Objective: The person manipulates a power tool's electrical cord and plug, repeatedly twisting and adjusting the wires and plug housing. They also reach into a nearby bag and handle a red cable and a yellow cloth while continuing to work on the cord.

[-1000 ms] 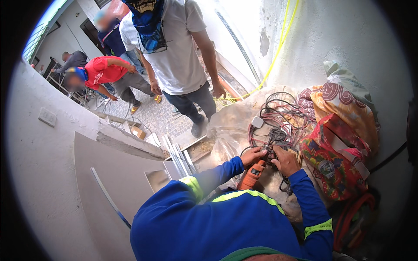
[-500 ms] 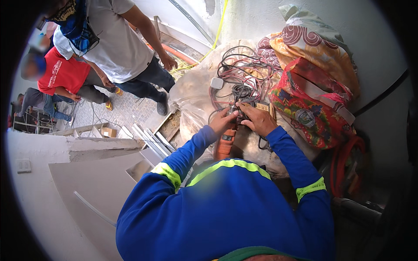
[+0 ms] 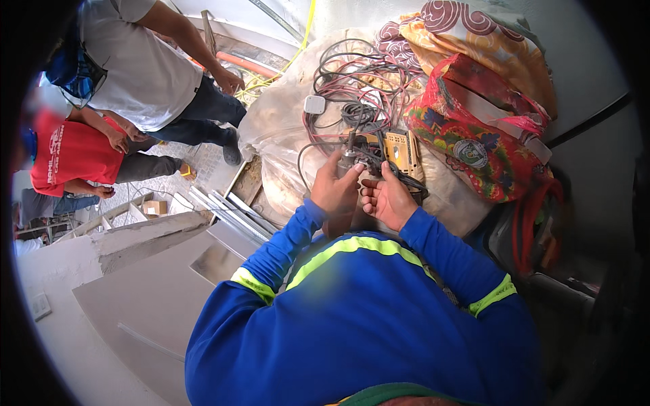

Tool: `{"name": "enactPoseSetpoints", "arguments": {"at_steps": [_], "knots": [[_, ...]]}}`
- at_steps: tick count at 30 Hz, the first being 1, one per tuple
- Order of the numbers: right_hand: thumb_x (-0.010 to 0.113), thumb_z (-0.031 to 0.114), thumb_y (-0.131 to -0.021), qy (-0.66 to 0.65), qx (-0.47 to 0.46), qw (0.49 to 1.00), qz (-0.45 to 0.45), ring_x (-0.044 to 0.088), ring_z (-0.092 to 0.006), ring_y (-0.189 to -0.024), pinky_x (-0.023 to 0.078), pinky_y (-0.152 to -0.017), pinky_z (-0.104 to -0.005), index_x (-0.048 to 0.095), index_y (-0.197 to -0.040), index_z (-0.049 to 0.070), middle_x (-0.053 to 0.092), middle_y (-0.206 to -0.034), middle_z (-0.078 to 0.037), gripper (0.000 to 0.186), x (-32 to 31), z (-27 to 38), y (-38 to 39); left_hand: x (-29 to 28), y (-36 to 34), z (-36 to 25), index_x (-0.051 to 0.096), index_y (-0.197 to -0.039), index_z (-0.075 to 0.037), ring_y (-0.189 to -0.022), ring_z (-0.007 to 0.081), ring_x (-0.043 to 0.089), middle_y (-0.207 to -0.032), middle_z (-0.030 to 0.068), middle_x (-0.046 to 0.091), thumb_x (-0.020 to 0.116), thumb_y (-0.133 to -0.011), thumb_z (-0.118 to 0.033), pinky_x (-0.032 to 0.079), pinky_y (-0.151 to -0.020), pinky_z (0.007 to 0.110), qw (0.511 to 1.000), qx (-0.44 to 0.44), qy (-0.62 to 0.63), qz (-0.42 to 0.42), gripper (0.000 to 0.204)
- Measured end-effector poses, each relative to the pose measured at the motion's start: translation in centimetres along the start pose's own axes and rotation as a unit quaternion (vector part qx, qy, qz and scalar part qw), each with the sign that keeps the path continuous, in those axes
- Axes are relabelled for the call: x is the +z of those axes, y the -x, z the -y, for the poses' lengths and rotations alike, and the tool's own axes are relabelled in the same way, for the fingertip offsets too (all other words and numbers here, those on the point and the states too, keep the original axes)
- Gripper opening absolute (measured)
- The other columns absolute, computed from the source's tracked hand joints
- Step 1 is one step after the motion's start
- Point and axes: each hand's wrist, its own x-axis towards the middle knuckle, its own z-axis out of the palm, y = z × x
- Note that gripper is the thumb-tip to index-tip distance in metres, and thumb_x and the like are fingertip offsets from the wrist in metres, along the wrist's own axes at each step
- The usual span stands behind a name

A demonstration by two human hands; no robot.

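My left hand point(image 3: 334, 188) is closed around the neck of an orange power drill point(image 3: 341, 222), just below its metal chuck, which points away from me. The drill's lower body is mostly hidden by the hand and my blue sleeve. My right hand point(image 3: 394, 203) is half turned up beside the chuck. Its thumb stands apart from the loosely curled fingers, and I see nothing held in them. A dark cable point(image 3: 410, 181) runs close behind that hand. Just beyond lies a yellow slotted box point(image 3: 405, 152), with a coiled black cord point(image 3: 357, 114) next to it.
Tangled red and black cables point(image 3: 332, 74) and a white square plug box point(image 3: 314, 104) lie on a plastic-covered heap point(image 3: 271, 128). A red floral bag point(image 3: 467, 135) sits at the right. Metal profiles point(image 3: 233, 213) lie at the left. Several people stand beyond, one in a white shirt point(image 3: 149, 68).
My right hand has drawn back from the chuck and turned its palm up. My left hand has shifted slightly left and now wraps the drill's neck. The view has shifted, too.
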Motion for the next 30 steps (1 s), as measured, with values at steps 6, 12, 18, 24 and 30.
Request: {"name": "enactPoseSetpoints", "arguments": {"at_steps": [6,12,18,24,30], "knots": [[0.041,0.064,-0.096,0.011,0.08,0.997,-0.004,0.043,-0.0068,-0.058,0.032,-0.045,-0.0184,0.055,-0.118,0.024,0.055,-0.083,0.004,0.048,0.9,2.6,2.4,1.8,2.8,-1.1,0.057,-0.122,-0.005,-0.062,0.0223,0.062,-0.079,0.0142,0.065,0.072,-0.084,-0.029,0.048,-0.06,0.034,0.977,0.053,-0.207,0.006,0.047],[0.044,0.052,-0.1,0.063,0.178,0.979,-0.081,0.046,-0.0094,-0.058,0.029,-0.043,-0.0187,0.055,-0.108,0.02,0.051,-0.082,0.004,0.035,-0.2,2.6,0.5,1.5,3.6,1.9,0.056,-0.116,-0.006,-0.078,0.0351,0.066,-0.086,0.0163,0.067,0.074,-0.081,-0.035,0.049,-0.067,0.042,0.948,0.156,-0.273,0.058,0.049],[0.043,0.052,-0.101,0.32,0.02,0.945,-0.061,0.042,-0.0098,-0.05,0.026,-0.036,-0.022,0.051,-0.089,0.012,0.049,-0.066,-0.001,0.043,-3.1,-2.3,-3.0,-0.8,4.7,5.2,0.052,-0.12,-0.007,-0.093,0.0378,0.063,-0.097,0.0157,0.067,0.069,-0.084,-0.035,0.046,-0.077,0.048,0.953,0.115,-0.253,0.122,0.049],[0.045,0.046,-0.103,0.377,-0.066,0.917,-0.108,0.037,-0.0061,-0.048,0.025,-0.035,-0.0206,0.053,-0.09,0.007,0.049,-0.068,0.0,0.042,-3.8,-3.7,-5.5,-1.4,5.0,6.2,0.053,-0.12,-0.008,-0.091,0.0379,0.063,-0.098,0.0166,0.067,0.068,-0.085,-0.036,0.046,-0.075,0.048,0.959,0.105,-0.246,0.097,0.048],[0.048,0.048,-0.101,0.197,0.119,0.956,-0.181,0.034,-0.0046,-0.042,0.024,-0.035,-0.0203,0.054,-0.086,0.01,0.048,-0.062,0.002,0.041,-1.0,-2.5,-4.0,-1.1,5.3,6.8,0.055,-0.118,-0.007,-0.084,0.0377,0.065,-0.092,0.0163,0.067,0.07,-0.084,-0.042,0.048,-0.071,0.046,0.954,0.113,-0.257,0.103,0.051]]}}
